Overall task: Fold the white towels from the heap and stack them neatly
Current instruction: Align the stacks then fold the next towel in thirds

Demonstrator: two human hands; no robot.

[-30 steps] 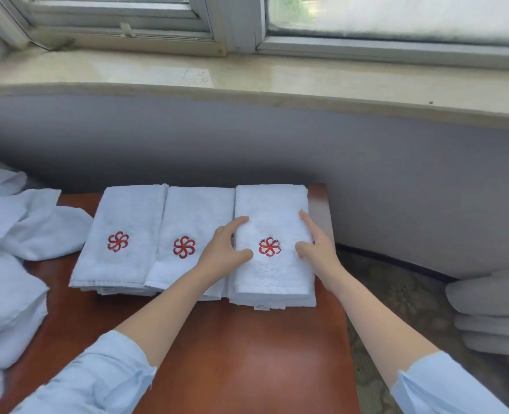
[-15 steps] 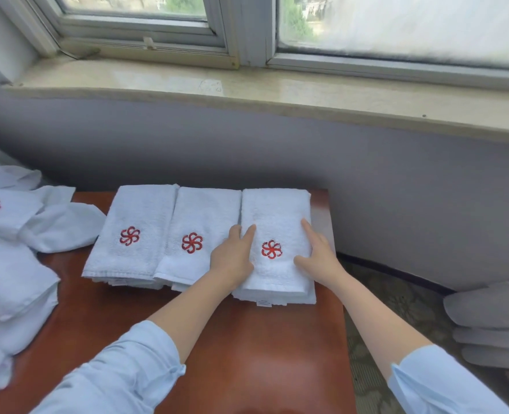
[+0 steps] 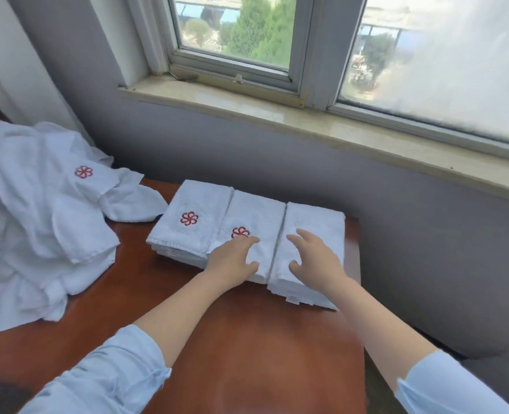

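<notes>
Left hand (image 3: 232, 259) shifted onto middle towel (image 3: 254, 215), long axis toward wall (image 3: 277, 162)

Bright daylight comes from the window (image 3: 232, 31) beyond the right hand (image 3: 316, 261), glaring white directly above that hand. Straight lines bow, and everything is slightly soft.
</notes>
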